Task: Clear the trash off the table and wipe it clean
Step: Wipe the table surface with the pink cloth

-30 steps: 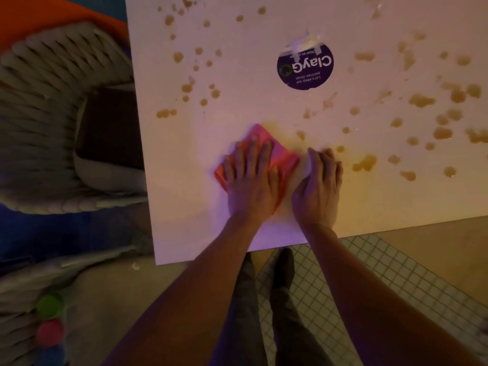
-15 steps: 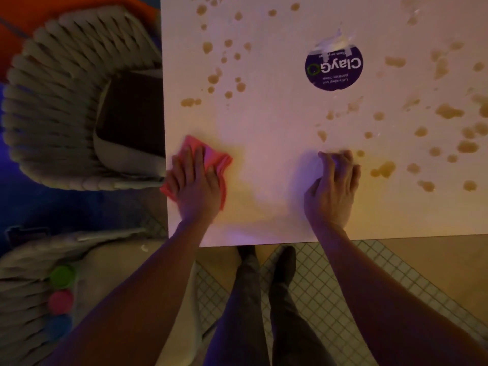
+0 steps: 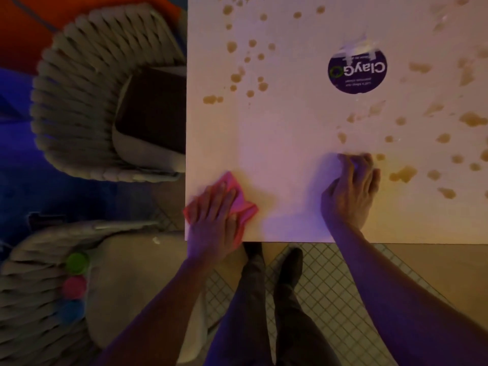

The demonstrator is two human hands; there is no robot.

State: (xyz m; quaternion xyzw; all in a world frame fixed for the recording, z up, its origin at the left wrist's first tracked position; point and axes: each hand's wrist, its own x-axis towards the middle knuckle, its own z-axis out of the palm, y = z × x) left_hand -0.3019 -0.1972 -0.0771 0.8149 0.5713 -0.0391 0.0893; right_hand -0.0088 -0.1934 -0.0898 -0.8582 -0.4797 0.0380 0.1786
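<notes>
A white table (image 3: 285,143) fills the upper right of the head view. Brown liquid spots (image 3: 402,174) are scattered over its far and right parts. My left hand (image 3: 214,220) presses flat on a pink cloth (image 3: 244,207) at the table's near left corner. My right hand (image 3: 351,191) rests on the tabletop near the front edge, its fingers slightly curled and holding nothing. A round purple sticker (image 3: 357,71) with a torn top edge lies further back.
A woven grey chair (image 3: 87,101) with a dark seat stands at the table's left side. A second woven chair (image 3: 52,299) at the lower left carries green, pink and blue round lids (image 3: 75,282). My legs stand on tiled floor (image 3: 330,294) below the table edge.
My left hand has slid the pink cloth from beside my right hand leftwards, then nearer, to the table's near left corner. My right hand has stayed in place on the tabletop.
</notes>
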